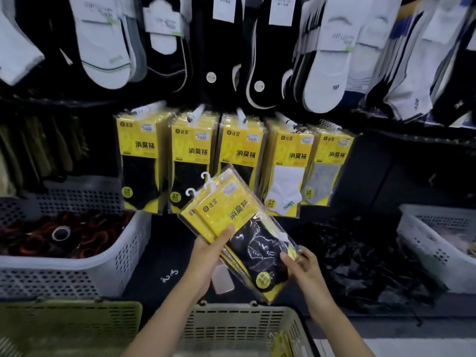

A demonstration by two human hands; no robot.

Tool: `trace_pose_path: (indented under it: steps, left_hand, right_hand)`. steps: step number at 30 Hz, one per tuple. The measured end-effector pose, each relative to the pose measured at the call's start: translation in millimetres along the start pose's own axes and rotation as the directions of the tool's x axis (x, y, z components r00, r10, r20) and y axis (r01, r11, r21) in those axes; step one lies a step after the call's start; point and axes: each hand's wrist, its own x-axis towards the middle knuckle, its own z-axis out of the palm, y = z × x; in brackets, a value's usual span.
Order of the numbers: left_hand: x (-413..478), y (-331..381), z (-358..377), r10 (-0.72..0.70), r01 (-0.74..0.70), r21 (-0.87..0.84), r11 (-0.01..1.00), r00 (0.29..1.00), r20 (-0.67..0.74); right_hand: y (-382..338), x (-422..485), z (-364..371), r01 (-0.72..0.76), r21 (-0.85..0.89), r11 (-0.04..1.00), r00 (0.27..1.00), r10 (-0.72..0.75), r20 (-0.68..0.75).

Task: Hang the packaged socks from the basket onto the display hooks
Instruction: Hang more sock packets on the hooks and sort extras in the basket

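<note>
A small stack of yellow packaged socks (pixel 231 212) with black socks inside and white plastic hangers at the top left is tilted in front of me. My left hand (pixel 208 256) grips the stack from below, thumb on the yellow front. My right hand (pixel 301 266) pinches the lower right corner of the front pack. Behind them, five rows of matching yellow packs (pixel 195 150) hang on the display hooks. The beige basket (pixel 231 323) sits below my arms, with more yellow packs (pixel 282 343) inside it.
A white perforated bin (pixel 103 266) with dark red items stands at the left, and another white bin (pixel 422 243) at the right. An olive basket (pixel 69 323) is at the bottom left. White and black socks (pixel 324 60) hang on the upper rows.
</note>
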Motion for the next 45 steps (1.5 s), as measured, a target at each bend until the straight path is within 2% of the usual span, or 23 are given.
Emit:
trace_pose_path:
  steps: [2,5,8,11,15,22,25,30,34,39,42,45]
  left_hand:
    - [3.2,10.4,5.6,0.033,-0.034,0.061,0.998,0.999,0.015]
    - [8.1,24.9,17.7,0.094,-0.108,0.164,0.981,0.992,0.089]
    - [13.0,34.5,33.7,0.122,-0.151,0.187,0.971,0.979,0.160]
    - [17.7,41.4,48.2,0.127,-0.163,0.186,0.969,0.974,0.189]
    - [29.3,49.6,62.6,0.163,-0.199,0.203,0.959,0.970,0.182]
    - [47.5,64.7,91.2,0.186,-0.248,0.222,0.943,0.945,0.268]
    - [58.6,73.2,100.6,0.207,-0.255,0.219,0.942,0.953,0.220]
    - [82.5,89.3,109.4,0.281,-0.311,0.246,0.918,0.948,0.151]
    - [98.3,95.5,114.6,0.324,-0.353,0.281,0.892,0.935,0.143]
    - [106.1,98.5,121.0,0.384,-0.420,0.316,0.851,0.907,0.174]
    - [110.1,95.7,122.1,0.383,-0.418,0.303,0.856,0.908,0.170]
    - [107.9,95.0,123.4,0.368,-0.403,0.274,0.873,0.914,0.172]
  right_hand:
    - [-18.4,5.4,1.2,0.127,-0.074,0.989,0.991,-0.129,-0.033]
    - [-49.6,12.1,8.3,0.328,-0.149,0.933,0.943,-0.332,0.000]
    - [-76.0,16.5,17.5,0.443,-0.114,0.889,0.896,-0.443,0.029]
    - [-91.8,19.5,20.6,0.502,-0.081,0.861,0.861,-0.506,-0.051]
    - [-104.7,21.0,10.7,0.473,-0.041,0.880,0.877,-0.475,-0.068]
    - [-118.8,39.2,-22.6,0.391,0.058,0.918,0.920,-0.389,-0.049]
    - [-129.2,52.2,-42.8,0.388,0.091,0.917,0.920,-0.379,-0.101]
    - [-150.6,82.8,-96.9,0.375,0.082,0.923,0.900,-0.342,-0.271]
    - [-165.8,109.0,-129.1,0.385,0.005,0.923,0.866,-0.359,-0.349]
    - [-175.1,134.3,-130.6,0.401,-0.134,0.906,0.862,-0.423,-0.280]
    - [-176.7,146.7,-126.0,0.410,-0.143,0.901,0.870,-0.433,-0.237]
    - [-174.0,160.0,-118.8,0.380,-0.123,0.917,0.881,-0.400,-0.252]
